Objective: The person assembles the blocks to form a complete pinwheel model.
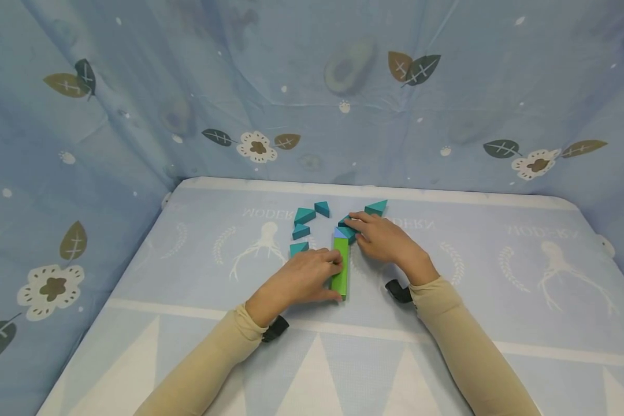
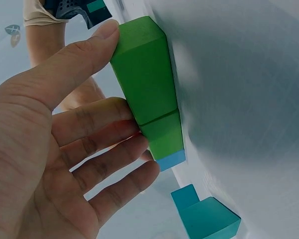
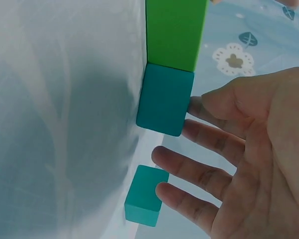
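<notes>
Mid-table, toward the far edge, green blocks (image 1: 340, 282) lie end to end, w/ blue triangle (image 1: 340, 233) at their far end; L hand (image 1: 307, 274), fingers loosely extended, touches their L side, thumb at near end; R hand (image 1: 387, 240), fingers loosely spread, touches teal pcs (image 1: 346, 231) just R of the blue; more teal (image 1: 304, 216) lies L, w/ a gap to the green; table (image 1: 478, 312) runs wide both sides; cloth (image 1: 312, 115) hangs behind its far edge.
</notes>
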`<move>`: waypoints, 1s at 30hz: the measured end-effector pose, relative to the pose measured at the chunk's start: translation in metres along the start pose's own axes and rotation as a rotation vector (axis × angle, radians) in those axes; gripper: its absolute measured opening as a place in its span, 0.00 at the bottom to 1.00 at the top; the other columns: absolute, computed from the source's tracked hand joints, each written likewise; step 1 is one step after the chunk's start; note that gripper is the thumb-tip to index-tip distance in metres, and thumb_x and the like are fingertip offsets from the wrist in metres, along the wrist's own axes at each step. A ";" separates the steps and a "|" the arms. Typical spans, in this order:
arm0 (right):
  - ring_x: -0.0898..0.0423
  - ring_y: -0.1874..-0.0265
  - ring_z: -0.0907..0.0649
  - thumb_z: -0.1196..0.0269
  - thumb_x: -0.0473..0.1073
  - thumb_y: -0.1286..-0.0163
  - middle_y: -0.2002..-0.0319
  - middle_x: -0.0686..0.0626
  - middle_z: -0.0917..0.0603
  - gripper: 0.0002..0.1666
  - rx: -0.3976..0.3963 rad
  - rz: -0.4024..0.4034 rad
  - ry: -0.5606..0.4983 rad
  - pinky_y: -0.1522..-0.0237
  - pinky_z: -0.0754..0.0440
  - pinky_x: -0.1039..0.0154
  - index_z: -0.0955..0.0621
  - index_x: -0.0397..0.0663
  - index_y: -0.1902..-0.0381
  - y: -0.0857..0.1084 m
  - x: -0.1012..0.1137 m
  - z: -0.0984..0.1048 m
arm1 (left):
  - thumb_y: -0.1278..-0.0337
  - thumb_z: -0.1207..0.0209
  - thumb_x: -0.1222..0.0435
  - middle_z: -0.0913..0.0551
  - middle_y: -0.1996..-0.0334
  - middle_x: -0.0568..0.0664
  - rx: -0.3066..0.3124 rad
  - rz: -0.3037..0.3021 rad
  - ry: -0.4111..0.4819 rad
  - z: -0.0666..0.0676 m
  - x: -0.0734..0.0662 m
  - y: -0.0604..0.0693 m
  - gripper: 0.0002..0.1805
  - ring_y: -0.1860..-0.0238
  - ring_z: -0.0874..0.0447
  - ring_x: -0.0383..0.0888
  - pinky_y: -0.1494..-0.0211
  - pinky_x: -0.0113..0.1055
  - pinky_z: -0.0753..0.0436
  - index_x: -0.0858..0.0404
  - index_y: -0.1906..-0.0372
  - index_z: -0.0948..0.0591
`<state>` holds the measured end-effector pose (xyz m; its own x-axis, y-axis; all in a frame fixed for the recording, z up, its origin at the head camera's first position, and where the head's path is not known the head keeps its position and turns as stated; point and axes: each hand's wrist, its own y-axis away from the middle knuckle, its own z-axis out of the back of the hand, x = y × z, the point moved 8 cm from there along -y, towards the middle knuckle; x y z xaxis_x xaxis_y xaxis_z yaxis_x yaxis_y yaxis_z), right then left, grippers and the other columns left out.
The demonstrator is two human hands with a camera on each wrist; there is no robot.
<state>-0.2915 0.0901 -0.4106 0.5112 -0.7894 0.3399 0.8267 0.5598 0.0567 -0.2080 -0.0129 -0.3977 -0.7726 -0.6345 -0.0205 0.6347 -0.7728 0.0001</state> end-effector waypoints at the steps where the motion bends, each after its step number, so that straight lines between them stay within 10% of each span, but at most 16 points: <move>1: 0.39 0.30 0.33 0.51 0.39 0.24 0.28 0.42 0.34 0.27 0.001 0.002 0.000 0.35 0.29 0.40 0.32 0.45 0.29 0.000 0.000 0.000 | 0.53 0.31 0.42 0.20 0.50 0.44 -0.002 -0.002 -0.001 0.000 0.000 0.000 0.31 0.56 0.21 0.39 0.56 0.32 0.19 0.59 0.48 0.15; 30: 0.42 0.36 0.27 0.48 0.37 0.25 0.33 0.43 0.28 0.24 -0.029 0.056 0.016 0.39 0.25 0.44 0.26 0.44 0.33 0.001 0.010 0.005 | 0.52 0.32 0.41 0.20 0.50 0.44 -0.020 -0.015 -0.033 0.002 -0.001 0.000 0.32 0.58 0.21 0.38 0.59 0.30 0.20 0.59 0.48 0.15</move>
<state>-0.2867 0.0842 -0.4023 0.5604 -0.7608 0.3272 0.8030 0.5959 0.0102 -0.2068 -0.0122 -0.3961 -0.7817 -0.6235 0.0128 0.6232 -0.7818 -0.0199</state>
